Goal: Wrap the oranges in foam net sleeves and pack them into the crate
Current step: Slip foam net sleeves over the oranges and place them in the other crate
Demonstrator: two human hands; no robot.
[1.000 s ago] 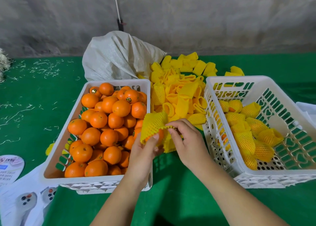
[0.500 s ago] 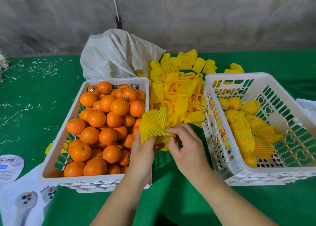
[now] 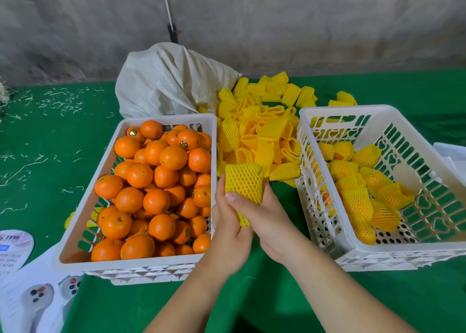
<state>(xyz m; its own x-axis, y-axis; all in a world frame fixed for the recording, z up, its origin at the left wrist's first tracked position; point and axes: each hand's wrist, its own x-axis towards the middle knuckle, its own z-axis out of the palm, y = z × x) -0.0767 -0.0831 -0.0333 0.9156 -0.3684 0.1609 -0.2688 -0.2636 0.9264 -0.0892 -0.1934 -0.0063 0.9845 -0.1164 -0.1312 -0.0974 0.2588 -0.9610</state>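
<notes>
While the sleeve was half bunched and flared off to the left a sec ago, w/ bare orange showing at its open edge, it's now pulled down snug: the foam net sleeve (image 3: pixel 244 182) sits upright over the fruit, between the two crates and just in front of the loose sleeve pile (image 3: pixel 262 131). Only faint orange shows thru the mesh, so the orange inside is prob. fully covered, tho its underside is hidden by the palms.

Both hands have closed in. Left hand (image 3: pixel 228 234) is curled round the lower left of the wrapped fruit, fingers running up its side. Right hand (image 3: pixel 267 221) cups it from the right, thumb pressed across the front of the net, and a twisted tail of sleeve pokes down between the two palms. Neither hand is open; both grip the same wrapped orange.

Meaning for the task: the wrap step on this one looks about done, and what's left is moving it right into the packing crate (image 3: pixel 327 234), where a batch of wrapped oranges (image 3: pixel 358 201) already lies. The supply crate (image 3: pixel 83 219) is nearly full of bare oranges (image 3: pixel 156 181), so the job overall is early on.
</notes>
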